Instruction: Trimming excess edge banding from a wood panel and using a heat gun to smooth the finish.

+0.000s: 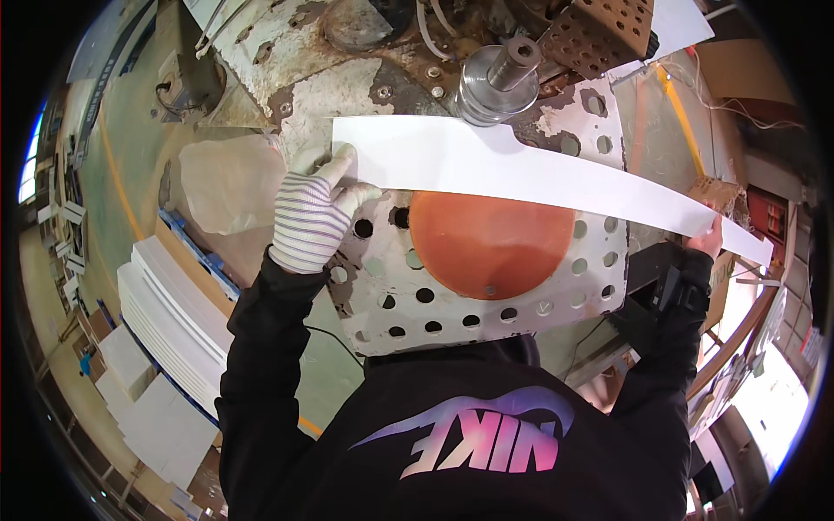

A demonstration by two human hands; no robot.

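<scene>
A long white strip of board point(452, 156) lies across a perforated metal table, tapering toward its right end. My left hand point(313, 204), in a white glove with purple stripes, grips its left end between thumb and fingers. Far to the right, my right hand point(708, 236) is closed round the narrow end, its fingers partly hidden. The strip's far edge meets a round metal spindle head point(499, 82), and a step in that edge shows just right of it. Beneath the strip, an orange disc point(491, 247) is set in the worn perforated tabletop point(452, 313), partly covered.
A perforated rusty metal box point(599, 35) sits beyond the spindle at the far right. Stacked white boards point(165, 321) stand left of my left arm, with more white sheets point(161, 425) nearer. A metal post point(184, 78) rises at the far left.
</scene>
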